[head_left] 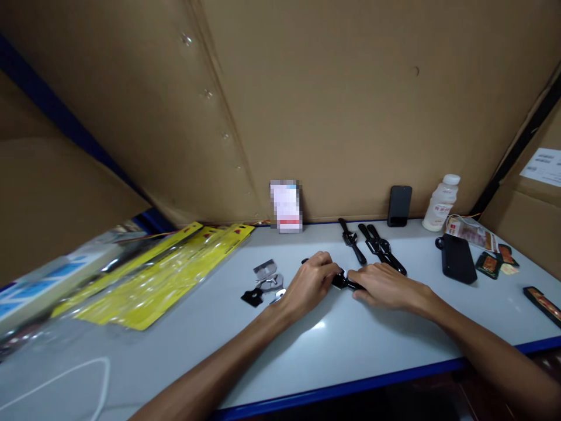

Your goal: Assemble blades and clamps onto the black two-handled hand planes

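Between my two hands lies a black spokeshave [340, 280], held low over the table, its handles mostly covered by fingers. My left hand [313, 278] is closed around its left side near the middle. Its right handle sits in the closed fingers of my right hand [381, 283]. To the left of my left hand are a silver blade [265, 269], a black metal plate [252, 297] and other small metal pieces, one partly hidden by my wrist. Beyond my right hand, a black spokeshave [352, 240] lies beside more of the same kind [385, 251].
Yellow cards in clear plastic packs [153, 292] cover the table's left side. A blurred upright screen [287, 206] and a black phone [400, 206] lean at the cardboard wall [333, 117]. A white-capped bottle [440, 204], a black case [458, 258] and small packets [488, 264] stand right.
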A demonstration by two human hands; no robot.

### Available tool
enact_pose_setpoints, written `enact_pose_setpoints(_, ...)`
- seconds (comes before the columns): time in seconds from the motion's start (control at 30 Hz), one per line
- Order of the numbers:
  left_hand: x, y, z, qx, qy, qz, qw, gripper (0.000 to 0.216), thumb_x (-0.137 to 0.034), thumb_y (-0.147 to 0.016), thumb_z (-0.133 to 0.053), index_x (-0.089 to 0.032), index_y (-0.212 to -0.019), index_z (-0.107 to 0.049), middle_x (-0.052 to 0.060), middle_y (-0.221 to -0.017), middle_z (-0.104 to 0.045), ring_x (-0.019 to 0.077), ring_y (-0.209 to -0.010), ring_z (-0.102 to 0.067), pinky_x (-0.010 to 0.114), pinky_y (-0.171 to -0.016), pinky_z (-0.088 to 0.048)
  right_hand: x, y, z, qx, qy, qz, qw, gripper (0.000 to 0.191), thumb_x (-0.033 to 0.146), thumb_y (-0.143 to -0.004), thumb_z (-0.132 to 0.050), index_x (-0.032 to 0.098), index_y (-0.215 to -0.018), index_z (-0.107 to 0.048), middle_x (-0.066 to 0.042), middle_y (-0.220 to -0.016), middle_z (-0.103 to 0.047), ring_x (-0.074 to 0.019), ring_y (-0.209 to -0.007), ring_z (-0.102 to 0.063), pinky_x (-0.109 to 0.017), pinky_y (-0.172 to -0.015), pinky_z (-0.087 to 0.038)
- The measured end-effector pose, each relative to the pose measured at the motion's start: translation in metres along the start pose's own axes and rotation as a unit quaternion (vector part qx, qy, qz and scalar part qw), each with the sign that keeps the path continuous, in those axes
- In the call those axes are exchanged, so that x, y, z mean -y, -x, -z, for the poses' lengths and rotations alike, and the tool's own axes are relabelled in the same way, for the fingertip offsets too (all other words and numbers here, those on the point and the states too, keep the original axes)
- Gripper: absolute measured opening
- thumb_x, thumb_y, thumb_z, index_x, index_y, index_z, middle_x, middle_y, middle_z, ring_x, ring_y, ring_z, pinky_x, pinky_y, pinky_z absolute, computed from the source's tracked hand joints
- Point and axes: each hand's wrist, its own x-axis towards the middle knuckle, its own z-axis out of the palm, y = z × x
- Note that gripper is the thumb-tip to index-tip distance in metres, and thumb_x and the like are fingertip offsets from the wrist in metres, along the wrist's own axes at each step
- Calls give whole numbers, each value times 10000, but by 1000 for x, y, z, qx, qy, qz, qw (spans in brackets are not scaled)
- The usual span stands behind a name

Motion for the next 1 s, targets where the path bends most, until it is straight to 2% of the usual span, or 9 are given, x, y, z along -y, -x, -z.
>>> enact_pose_setpoints(0.2,-7,-1,1,12,26,-26,999,174,-104,-933,-508,-184,-919,-662,60,-928,-642,200,-901,-594,336,-796,-511,-1,-1,-1,-2,0,-2,1000,274,312,-948,-525,158,-1158,-611,-128,-989,-706,-278,-873,-661,-363,-708,-420)
enact_pose_setpoints(0.33,-4,0,-3,-9,46,-8,999,266,-33,-900,-482,-196,-1052,-628,46,-933,-634,176,-855,-597,320,-773,-523,-1,-1,0,-5,3,1,1000,268,307,-952,-515,161,-1156,-610,-127,-984,-707,-283,-875,-661,-373,-713,-428)
enact_pose_setpoints(0.47,-1,1,-3,-14,-2,-15,1000,240,-58,-891,-488,-205,-902,-678,57,-941,-596,193,-892,-579,313,-746,-506,-1,-1,0,1,1,-2,1000,284,296,-949,-510,160,-1179,-607,-126,-984,-708,-280,-864,-661,-373,-701,-429)
enact_pose_setpoints(0.57,-3,1,0,9,-19,4,1000,262,-72,-903,-473,-204,-926,-699,49,-896,-595,182,-827,-583,299,-712,-493,0,-2,0,-3,1,-2,1000,285,293,-950,-508,158,-1181,-607,-126,-991,-707,-276,-869,-661,-372,-707,-432)
enact_pose_setpoints(0.63,-5,1,1,22,-7,5,1000,232,-93,-918,-482,-193,-925,-691,49,-876,-618,187,-836,-594,310,-741,-497,1,-2,1,-5,1,-5,1000,274,296,-952,-509,158,-1164,-613,-127,-988,-707,-275,-866,-662,-370,-706,-433)
enact_pose_setpoints(0.77,-6,0,0,4,17,14,1000,155,-105,-905,-530,-189,-929,-657,41,-877,-631,189,-846,-598,314,-749,-506,1,-1,3,0,8,-9,1000,264,295,-951,-520,161,-1158,-612,-128,-984,-708,-278,-864,-667,-365,-705,-433)
enact_pose_setpoints(0.87,-1,0,-3,-13,26,21,999,233,-52,-878,-521,-192,-1015,-647,37,-890,-634,182,-845,-599,319,-765,-516,0,-1,3,3,12,-12,1000,271,300,-954,-515,163,-1170,-606,-128,-992,-708,-279,-872,-667,-369,-715,-430)
enact_pose_setpoints(1.0,2,1,-4,-9,7,-1,1000,276,-47,-893,-482,-207,-945,-700,64,-963,-622,195,-917,-593,325,-783,-515,-2,-2,1,2,8,-7,1000,285,304,-957,-512,165,-1190,-599,-127,-1008,-707,-277,-877,-664,-369,-712,-429)
